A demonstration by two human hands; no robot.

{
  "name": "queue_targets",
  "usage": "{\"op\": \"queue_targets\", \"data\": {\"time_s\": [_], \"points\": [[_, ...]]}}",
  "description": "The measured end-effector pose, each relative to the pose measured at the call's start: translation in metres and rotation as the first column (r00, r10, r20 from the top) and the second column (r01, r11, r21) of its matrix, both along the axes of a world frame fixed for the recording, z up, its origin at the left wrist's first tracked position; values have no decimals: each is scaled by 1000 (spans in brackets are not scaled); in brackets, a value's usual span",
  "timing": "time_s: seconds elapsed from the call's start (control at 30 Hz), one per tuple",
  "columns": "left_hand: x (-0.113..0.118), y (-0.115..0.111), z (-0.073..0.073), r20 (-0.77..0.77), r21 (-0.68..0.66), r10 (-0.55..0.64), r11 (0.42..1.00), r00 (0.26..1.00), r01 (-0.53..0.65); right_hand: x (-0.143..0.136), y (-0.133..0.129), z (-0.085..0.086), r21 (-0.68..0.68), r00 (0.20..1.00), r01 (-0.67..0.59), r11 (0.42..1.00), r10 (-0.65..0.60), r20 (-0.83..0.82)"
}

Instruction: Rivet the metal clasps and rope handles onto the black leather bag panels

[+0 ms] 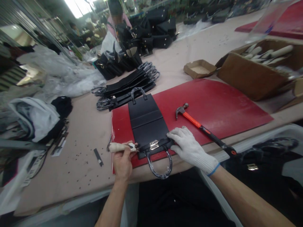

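Grip first: your bare left grip (123, 165), at lower centre of the frame, is closed around a tool's off-white wrapped handle (118, 147), which lies level, its right end beside the panel's left edge. Your right grip (189, 146), in a white glove, has its fingertips on the panel's right edge; whether they pinch or only press, you cannot tell from here.

Between your hands, at frame centre, the black bag panel (148, 121) lies flat on a red mat (213, 97). It looks part-made: a plastic-wrapped handle is on each end, the near handle (161, 176) and the far handle (138, 89), and a silvery clasp (153, 144) sits at the near end. The panel is unfolded, so closing it up into a bag appears undone. Whether the clasp is fully fixed cannot be made out.

Right of centre, an orange-and-black hammer (193, 120) lies free. Just above the panel, you have a stack of similar black pieces (129, 83); whether these are finished or waiting is unclear. Bags with fuller shapes (151, 28) are heaped at upper centre. A cardboard box (251, 78) stands at upper right. Dark specks dot the counter (88, 189) at lower left.
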State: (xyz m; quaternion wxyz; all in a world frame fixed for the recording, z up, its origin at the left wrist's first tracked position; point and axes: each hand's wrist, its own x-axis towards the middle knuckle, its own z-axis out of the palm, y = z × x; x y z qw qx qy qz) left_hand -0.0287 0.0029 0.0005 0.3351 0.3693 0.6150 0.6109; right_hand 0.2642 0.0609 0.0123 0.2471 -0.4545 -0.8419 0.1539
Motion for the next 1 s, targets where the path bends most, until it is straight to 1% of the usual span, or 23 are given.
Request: {"op": "queue_targets", "data": {"time_s": [0.03,0.07,0.17,0.23,0.33,0.43,0.5,0.57,0.63,0.73,0.83,1.0], "points": [[-2,3,0,68,-13,31,999,997,-30,0,0,0,1,1000,0,1000,0,-4],[-4,4,1,93,-20,37,999,995,-36,0,0,1,4,1000,2,1000,-2,-9],[2,6,5,14,-22,-53,998,999,53,-1,-1,-1,13,1000,24,1000,-24,-12],[16,7,10,-47,-27,-115,993,992,114,-2,-2,-5,22,999,54,998,-54,-3],[48,14,16,-98,-18,-166,986,981,165,-4,-4,-11,40,995,101,994,-100,-16],[75,26,18,-75,0,-222,975,972,222,-5,-4,-14,51,993,108,993,-105,-59],[84,32,15,-60,11,-249,968,967,250,-5,-5,-14,59,992,104,993,-99,-83],[87,35,12,-67,22,-264,964,962,266,-4,-6,-13,72,989,117,990,-110,-102],[84,35,10,-73,19,-274,961,959,276,-3,-7,-11,81,986,124,989,-114,-123],[78,34,10,-30,-24,-282,959,959,281,0,-10,-11,101,985,86,991,-70,-157],[75,34,16,6,-57,-300,952,954,299,3,-12,-12,126,986,53,991,-32,-164],[79,38,28,-103,-31,-357,934,928,356,5,-10,-10,105,991,25,994,-10,-136]]}}
